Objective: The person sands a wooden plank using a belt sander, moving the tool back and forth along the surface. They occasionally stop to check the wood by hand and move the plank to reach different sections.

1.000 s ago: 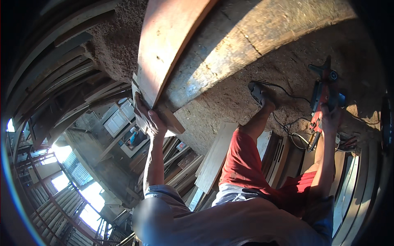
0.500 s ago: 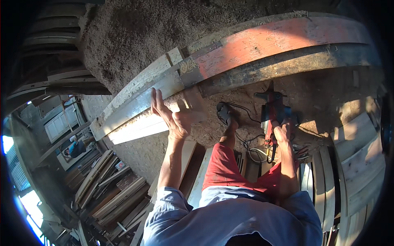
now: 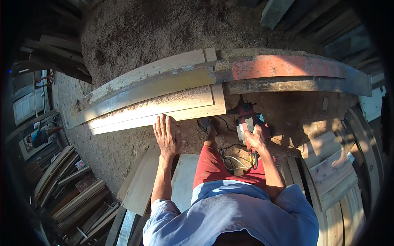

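Note:
My left hand (image 3: 167, 137) is open, with fingers stretched forward and their tips at the near edge of a pale wooden board (image 3: 197, 112). That board lies along the near side of a long beam, with its left part brightly sunlit. To the right, my right hand (image 3: 256, 139) is closed around the handle of a red and black corded power tool (image 3: 248, 112). The tool is held just short of the beam, right of the board's end. Its exact kind is hard to make out from above. A dark cord (image 3: 224, 153) hangs behind it.
A worn orange-red plank (image 3: 287, 67) lies on the beam's right half. Sawdust (image 3: 135, 37) covers the ground beyond. Stacked boards lie at lower left (image 3: 80, 201) and right (image 3: 334, 168). Another person (image 3: 39, 137) is far off at left.
My left hand has come down from a raised position to the board's near edge. The view has shifted, and the power tool stays in my right hand.

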### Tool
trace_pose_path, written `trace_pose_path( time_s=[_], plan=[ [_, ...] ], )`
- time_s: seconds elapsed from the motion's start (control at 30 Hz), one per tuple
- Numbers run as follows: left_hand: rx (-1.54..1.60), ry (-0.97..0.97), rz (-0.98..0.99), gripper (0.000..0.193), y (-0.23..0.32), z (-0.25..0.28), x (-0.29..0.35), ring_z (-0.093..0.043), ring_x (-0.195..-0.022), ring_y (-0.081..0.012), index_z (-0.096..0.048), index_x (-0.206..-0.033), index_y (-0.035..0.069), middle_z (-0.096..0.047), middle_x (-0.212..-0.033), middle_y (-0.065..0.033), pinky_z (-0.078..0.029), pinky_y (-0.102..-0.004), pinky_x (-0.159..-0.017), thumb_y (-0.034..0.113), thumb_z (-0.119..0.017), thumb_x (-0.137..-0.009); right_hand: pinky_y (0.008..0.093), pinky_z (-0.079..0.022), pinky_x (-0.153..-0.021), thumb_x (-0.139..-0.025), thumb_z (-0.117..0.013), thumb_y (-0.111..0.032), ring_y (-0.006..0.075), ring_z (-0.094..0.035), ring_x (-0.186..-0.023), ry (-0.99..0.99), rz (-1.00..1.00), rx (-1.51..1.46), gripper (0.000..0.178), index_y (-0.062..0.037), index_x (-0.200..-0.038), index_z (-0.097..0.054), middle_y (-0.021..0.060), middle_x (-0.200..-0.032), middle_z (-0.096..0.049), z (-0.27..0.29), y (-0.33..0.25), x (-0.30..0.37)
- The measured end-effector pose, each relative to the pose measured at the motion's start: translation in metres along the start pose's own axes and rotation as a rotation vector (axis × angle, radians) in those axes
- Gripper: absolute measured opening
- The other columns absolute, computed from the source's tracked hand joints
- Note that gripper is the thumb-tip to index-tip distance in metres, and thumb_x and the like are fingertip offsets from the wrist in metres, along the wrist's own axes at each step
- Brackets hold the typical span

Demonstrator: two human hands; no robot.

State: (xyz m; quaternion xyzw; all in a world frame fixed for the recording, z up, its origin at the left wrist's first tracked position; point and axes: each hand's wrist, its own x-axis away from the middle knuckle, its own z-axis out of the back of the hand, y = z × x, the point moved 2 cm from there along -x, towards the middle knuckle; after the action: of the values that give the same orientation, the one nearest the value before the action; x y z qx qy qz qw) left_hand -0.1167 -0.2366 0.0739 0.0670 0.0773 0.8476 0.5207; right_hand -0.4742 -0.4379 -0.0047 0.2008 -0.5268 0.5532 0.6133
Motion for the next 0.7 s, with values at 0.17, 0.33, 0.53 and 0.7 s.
trace_pose_path(
  time_s=[0.17, 0.33, 0.53, 0.7],
  plan=[
    [-0.075, 0.126, 0.155, 0.078, -0.074, 0.005, 0.004, -0.022, -0.162, -0.0428, -0.033, -0.163, -0.002, -0.029, -0.171, -0.026, -0.012, -0.0583, -0.131, 0.022, -0.06, -0.094, 0.0445, -0.053, -0.097, -0.086, -0.071, -0.038, 0.039, -0.064, -0.115, 0.064, 0.167, 0.103, 0.084, 0.0141, -0.145, -0.043, 0.0326, -0.131, -0.06, -0.027, -0.009, -0.003],
    [0.051, 0.236, 0.233, 0.081, -0.069, -0.011, 0.001, -0.019, -0.161, -0.047, -0.032, -0.163, -0.004, -0.027, -0.171, -0.0281, -0.012, -0.0589, -0.131, 0.023, -0.062, -0.093, 0.0484, -0.052, -0.104, -0.081, -0.072, -0.025, 0.0476, -0.065, -0.121, -0.08, 0.399, 0.149, 0.063, 0.0124, -0.129, -0.058, 0.0339, -0.125, -0.066, -0.057, -0.069, 0.015],
    [0.114, 0.433, 0.327, 0.087, -0.057, -0.025, 0.002, -0.023, -0.162, -0.0406, -0.041, -0.162, 0.005, -0.035, -0.17, -0.0203, -0.01, -0.0587, -0.131, 0.026, -0.072, -0.084, 0.046, -0.055, -0.098, -0.08, -0.075, -0.021, 0.0399, -0.069, -0.111, -0.222, 0.533, 0.453, 0.049, 0.0019, -0.122, -0.062, 0.0244, -0.114, -0.069, -0.11, -0.148, 0.043],
    [0.345, 0.394, 0.337, 0.092, -0.057, -0.008, 0.002, -0.026, -0.16, -0.0367, -0.05, -0.157, 0.012, -0.041, -0.166, -0.0154, -0.007, -0.0596, -0.131, 0.029, -0.083, -0.074, 0.0379, -0.041, -0.037, -0.09, -0.07, -0.012, 0.0205, -0.057, -0.041, -0.333, 0.424, 0.511, 0.034, 0.0091, -0.112, -0.057, 0.0106, -0.059, -0.06, -0.169, -0.194, 0.052]
  ],
)
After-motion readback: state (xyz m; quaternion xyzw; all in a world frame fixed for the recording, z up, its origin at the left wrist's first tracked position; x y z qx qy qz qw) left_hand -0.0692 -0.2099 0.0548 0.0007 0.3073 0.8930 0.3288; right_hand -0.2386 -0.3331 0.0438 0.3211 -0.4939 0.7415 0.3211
